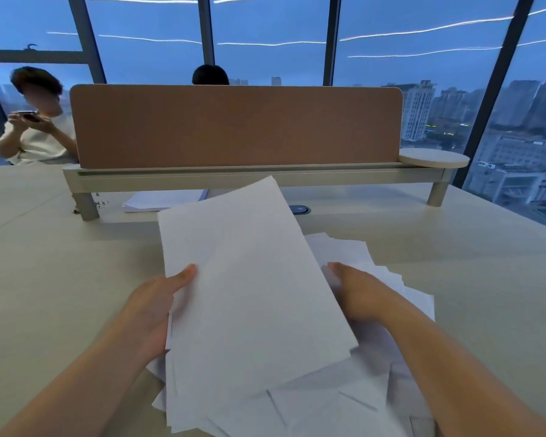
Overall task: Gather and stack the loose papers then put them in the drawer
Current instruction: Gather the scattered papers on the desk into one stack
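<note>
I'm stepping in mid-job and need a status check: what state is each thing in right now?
Left hand: grips the lifted white paper stack, thumb on top.
Right hand: reaches under that stack's right edge; grip hidden.
Loose white sheets: fanned, unaligned on the beige desk.
Far paper pile: flat, untouched.

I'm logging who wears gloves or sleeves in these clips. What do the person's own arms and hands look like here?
Both forearms are bare up to the bottom edge of the frame: no sleeves or cuffs show. The left hand and the right hand are ungloved. No watch, bracelet or ring is visible on the parts that show; the fingers under the paper are hidden.
</note>
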Motion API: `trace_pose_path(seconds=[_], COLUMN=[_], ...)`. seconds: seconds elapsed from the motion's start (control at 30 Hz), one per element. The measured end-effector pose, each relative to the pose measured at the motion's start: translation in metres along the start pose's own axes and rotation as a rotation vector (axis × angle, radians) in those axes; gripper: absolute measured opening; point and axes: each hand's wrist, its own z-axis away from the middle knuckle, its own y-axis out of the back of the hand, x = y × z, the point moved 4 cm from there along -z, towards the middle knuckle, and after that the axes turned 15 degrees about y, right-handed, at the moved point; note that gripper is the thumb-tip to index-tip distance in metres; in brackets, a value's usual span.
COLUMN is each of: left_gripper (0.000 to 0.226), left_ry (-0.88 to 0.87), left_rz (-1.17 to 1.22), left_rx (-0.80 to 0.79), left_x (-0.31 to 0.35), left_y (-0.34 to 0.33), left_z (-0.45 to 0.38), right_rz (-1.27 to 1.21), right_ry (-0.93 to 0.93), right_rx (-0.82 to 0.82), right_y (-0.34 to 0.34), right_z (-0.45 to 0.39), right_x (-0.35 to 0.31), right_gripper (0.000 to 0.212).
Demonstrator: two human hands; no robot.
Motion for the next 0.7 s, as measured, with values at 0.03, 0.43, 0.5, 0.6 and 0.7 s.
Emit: trace_pose_path(seconds=[0.03,0.43,0.5,0.6,0.7], left_gripper=[0.027,0.017,0.017,0.020,0.019], left_ry=[-0.010,-0.112,-0.113,-0.122,-0.144], left_rz=[-0.031,-0.153,-0.154,-0.153,-0.173], left_rx=[-0.001,0.105,0.096,0.118,0.137], left_x=[-0.0004,0.0009,0.0017,0.0036,0.0063], left_y=[-0.0015,-0.0010,-0.0021,0.0008,0.0021], left_z=[0.0010,0.0053,0.0065,0.0066,0.0075], right_rz=[-0.034,-0.212,-0.237,-0.178,-0.066], right_ry=[-0.016,-0.081,-0.083,-0.095,-0.147], right_rx=[0.022,0.218,0.209,0.225,0.175], right_y=[0.0013,0.0085,0.0080,0.0083,0.0090], right_z=[0.0007,0.0040,0.0043,0.0054,0.0063], right_x=[0.0001,-0.0028,-0.0026,-0.0046,-0.0069], right_gripper=[0.068,0.118,0.116,0.107,0.091])
